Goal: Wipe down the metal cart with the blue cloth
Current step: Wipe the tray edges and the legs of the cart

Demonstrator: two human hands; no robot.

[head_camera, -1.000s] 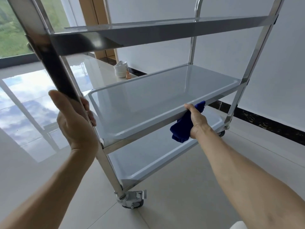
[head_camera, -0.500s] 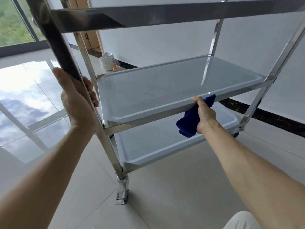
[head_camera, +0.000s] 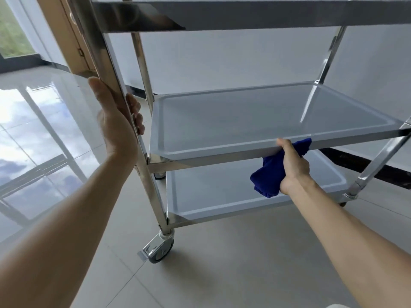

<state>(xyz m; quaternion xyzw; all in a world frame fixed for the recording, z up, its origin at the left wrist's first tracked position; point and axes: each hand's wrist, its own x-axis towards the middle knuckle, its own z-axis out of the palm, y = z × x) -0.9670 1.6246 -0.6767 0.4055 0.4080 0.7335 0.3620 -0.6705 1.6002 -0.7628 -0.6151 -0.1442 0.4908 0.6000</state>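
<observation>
Left hand (head_camera: 115, 127) wrapping near-left upright post (head_camera: 104, 63) of three-shelf shiny stainless-steel cart (head_camera: 255, 16), thumb on outer side, fingers (head_camera: 135, 112) curling round inner side. Right hand (head_camera: 293, 165) clutching bunched deep-blue cloth (head_camera: 269, 176), fingers closed around it, thumb lying on front rim of middle shelf (head_camera: 244, 121). Cloth pressing against underside of that rim, hanging above bottom shelf (head_camera: 211, 192). Front caster wheel (head_camera: 160, 247) sitting on glossy grey tiled floor (head_camera: 222, 274).
</observation>
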